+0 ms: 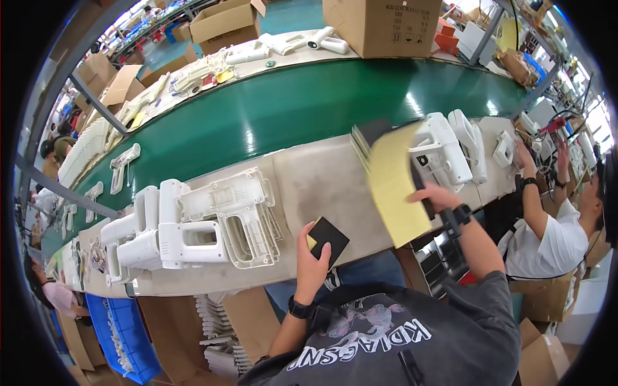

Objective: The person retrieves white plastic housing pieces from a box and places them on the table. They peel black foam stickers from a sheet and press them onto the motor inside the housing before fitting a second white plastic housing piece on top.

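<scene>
- Far left, by a clock set on the middle of the view: a blue crate (138,331) at eight o'clock, below the worktop (309,170), white parts inside!
- Above it, between eight and nine, white handled plastic housings (170,225) lie side by side along the worktop.
- Pressed up against them, toward eight, a stack of open white shell halves (248,215), ribs and inner frames on show.
- Across the top, sweeping through twelve, the green conveyor belt (290,100), glossy under the lights.
- Down at six, here's the left hand (311,257): thumb and fingers pinching a black square pad (333,239), which sits at five, tilted, yellow showing along its left edge, just over the worktop's near side.
- Over to three, a big yellow sheet (389,183), curved and blurred, well apart from the pad!
- On its right edge, the right hand (441,198), fingers pinching the sheet near the middle of that edge.
- Behind the sheet, between two and three, more white housings (444,154) on the worktop.
- Far right, just past three, a co-worker (547,235) in white, both forearms raised.
</scene>
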{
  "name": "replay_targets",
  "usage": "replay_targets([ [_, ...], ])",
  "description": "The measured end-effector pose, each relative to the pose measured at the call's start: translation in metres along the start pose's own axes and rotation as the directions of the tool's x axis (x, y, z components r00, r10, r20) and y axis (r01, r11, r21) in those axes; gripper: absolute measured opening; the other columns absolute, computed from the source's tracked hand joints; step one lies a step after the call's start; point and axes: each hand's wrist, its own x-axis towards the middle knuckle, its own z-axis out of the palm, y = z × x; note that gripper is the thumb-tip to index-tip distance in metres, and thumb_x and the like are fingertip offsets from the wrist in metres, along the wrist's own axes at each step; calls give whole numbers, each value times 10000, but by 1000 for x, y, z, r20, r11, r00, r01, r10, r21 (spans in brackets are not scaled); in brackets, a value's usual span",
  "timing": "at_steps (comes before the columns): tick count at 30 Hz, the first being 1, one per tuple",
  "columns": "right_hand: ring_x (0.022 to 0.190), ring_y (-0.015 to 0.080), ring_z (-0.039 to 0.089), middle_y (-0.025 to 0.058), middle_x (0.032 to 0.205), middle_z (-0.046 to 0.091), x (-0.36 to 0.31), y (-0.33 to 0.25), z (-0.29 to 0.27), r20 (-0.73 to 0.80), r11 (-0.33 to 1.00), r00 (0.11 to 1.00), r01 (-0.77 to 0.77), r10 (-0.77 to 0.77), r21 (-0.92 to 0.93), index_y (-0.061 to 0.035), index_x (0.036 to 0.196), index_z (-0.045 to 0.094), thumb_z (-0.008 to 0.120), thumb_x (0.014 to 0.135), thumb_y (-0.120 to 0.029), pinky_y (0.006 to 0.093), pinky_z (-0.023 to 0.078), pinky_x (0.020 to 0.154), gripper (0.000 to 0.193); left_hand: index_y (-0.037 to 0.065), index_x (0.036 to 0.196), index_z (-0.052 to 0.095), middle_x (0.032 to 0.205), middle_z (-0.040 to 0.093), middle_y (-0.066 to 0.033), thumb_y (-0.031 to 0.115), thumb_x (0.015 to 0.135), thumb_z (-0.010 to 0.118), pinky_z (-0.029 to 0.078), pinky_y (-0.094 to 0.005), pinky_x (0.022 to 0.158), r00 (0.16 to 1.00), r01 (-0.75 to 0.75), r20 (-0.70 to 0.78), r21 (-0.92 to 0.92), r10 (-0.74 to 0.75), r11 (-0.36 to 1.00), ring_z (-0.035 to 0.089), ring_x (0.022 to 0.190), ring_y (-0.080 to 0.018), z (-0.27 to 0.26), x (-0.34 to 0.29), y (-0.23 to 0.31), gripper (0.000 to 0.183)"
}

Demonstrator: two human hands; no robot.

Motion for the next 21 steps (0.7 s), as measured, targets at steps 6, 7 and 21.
replay_targets([
  [6, 1160, 247, 614, 175, 1292, 603, -8, 14, 31, -67, 978, 993, 86, -101, -191, 44, 1402, 453, 803, 810, -180, 382, 484, 1014, 723, 64, 1332, 540, 1344, 517, -169, 83, 867, 675, 392, -392, 1072, 995, -29, 92, 74, 23, 997, 501, 1251, -319, 6, 18, 18, 485],
  [7, 1200, 248, 592, 191, 1325, 579, -12, 12, 37, -118, 917, 955, 221, -272, -331, 51, 1414, 434, 799, 824, -190, 381, 462, 1041, 735, 84, 1318, 563, 1362, 503, -170, 85, 853, 685, 381, -413, 1080, 993, -40, 116, 92, 29, 995, 476, 1274, -340, 7, 22, 22, 480],
  [21, 1201, 371, 517, 221, 1329, 490, -13, 23, 102, -146, 249, 534, 127, -833, -960, -29, 1514, 320, 859, 759, -297, 455, 434, 1018, 966, 87, 1451, 451, 1522, 332, -187, 345, 804, 794, 197, -568, 1154, 968, -229, 229, 615, 107, 754, 298, 1414, -400, 23, 20, 21, 776],
])
